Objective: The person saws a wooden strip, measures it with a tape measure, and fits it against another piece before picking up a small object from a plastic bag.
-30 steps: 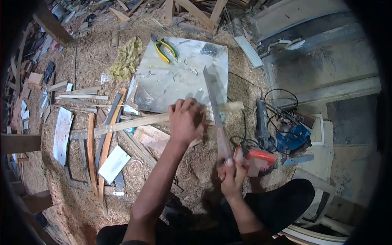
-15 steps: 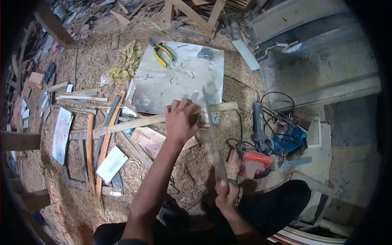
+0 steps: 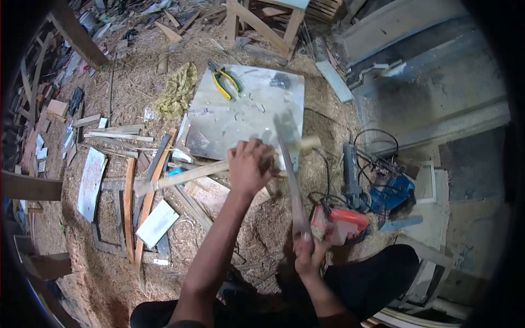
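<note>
A long pale wooden strip [image 3: 191, 176] lies slanting across the near edge of a worn, light-coloured board [image 3: 219, 131]. My left hand [image 3: 249, 168] presses down on the strip with its fingers curled over it. In my right hand [image 3: 309, 256], closed around the handle end, is a handsaw [image 3: 294, 191]. Its blade points away from me and crosses the strip just right of my left hand; motion blurs it. How deep the blade sits in the wood cannot be made out. Pliers with yellow-green handles [image 3: 224, 85] rest on the far part of the board.
Right of the saw lie a red power tool [image 3: 344, 221], a blue power tool [image 3: 391, 194] and a grey grinder-like tool [image 3: 350, 169] with cables. Wood strips and a white offcut [image 3: 157, 224] lie on the left. A crumpled yellowish cloth [image 3: 178, 93] sits beside the board. Shavings cover the ground.
The saw and my right hand have moved slightly forward, away from me. My left hand stays on the strip. The whole view has shifted a little.
</note>
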{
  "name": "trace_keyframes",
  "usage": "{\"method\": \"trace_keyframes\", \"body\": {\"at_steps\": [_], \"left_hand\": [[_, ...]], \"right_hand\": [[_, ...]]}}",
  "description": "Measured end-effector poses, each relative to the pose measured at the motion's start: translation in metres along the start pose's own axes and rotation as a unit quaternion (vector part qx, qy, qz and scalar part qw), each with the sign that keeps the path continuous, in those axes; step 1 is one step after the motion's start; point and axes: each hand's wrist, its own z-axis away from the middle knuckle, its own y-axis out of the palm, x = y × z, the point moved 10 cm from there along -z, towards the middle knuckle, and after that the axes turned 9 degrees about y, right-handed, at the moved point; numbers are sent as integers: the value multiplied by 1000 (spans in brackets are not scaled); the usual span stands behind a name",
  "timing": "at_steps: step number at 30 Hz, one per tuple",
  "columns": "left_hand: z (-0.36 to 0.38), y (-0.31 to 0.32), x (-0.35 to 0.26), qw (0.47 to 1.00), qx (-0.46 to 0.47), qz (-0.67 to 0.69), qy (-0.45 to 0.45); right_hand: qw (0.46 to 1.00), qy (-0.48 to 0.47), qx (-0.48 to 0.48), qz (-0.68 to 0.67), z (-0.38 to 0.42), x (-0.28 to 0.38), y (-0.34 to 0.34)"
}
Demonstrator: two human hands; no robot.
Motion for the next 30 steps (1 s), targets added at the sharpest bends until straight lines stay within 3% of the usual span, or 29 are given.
{"method": "trace_keyframes", "body": {"at_steps": [3, 8, 11, 13, 16, 18, 25, 28, 29, 30], "left_hand": [[-4, 6, 9, 1000, 21, 15, -5], [-14, 14, 19, 993, 93, 48, -50], [-17, 21, 33, 991, 125, 38, -31], [-22, 11, 29, 987, 142, 62, -46], [-25, 8, 27, 982, 179, 64, 4], [-27, 11, 37, 971, 205, 120, -28], [-16, 5, 43, 900, 249, 307, -185], [-18, -5, 31, 935, 299, 174, -80], [-6, -1, 41, 913, 368, 120, -130], [0, 2, 48, 902, 376, 156, -143]], "right_hand": [[999, -6, 14, 34, -20, 22, 10], [993, 49, 79, -68, -18, 2, 12], [974, 101, 103, -172, -9, -11, 27], [975, 84, 90, -186, -8, 5, 29], [982, 61, 81, -161, -10, 4, 30], [990, 18, 79, -114, -14, 12, 31], [991, 24, 88, -96, -7, 23, 37], [990, 40, 95, -91, -5, 26, 37], [989, 53, 101, -91, -6, 20, 37], [988, 68, 108, -90, -6, 15, 37]]}}
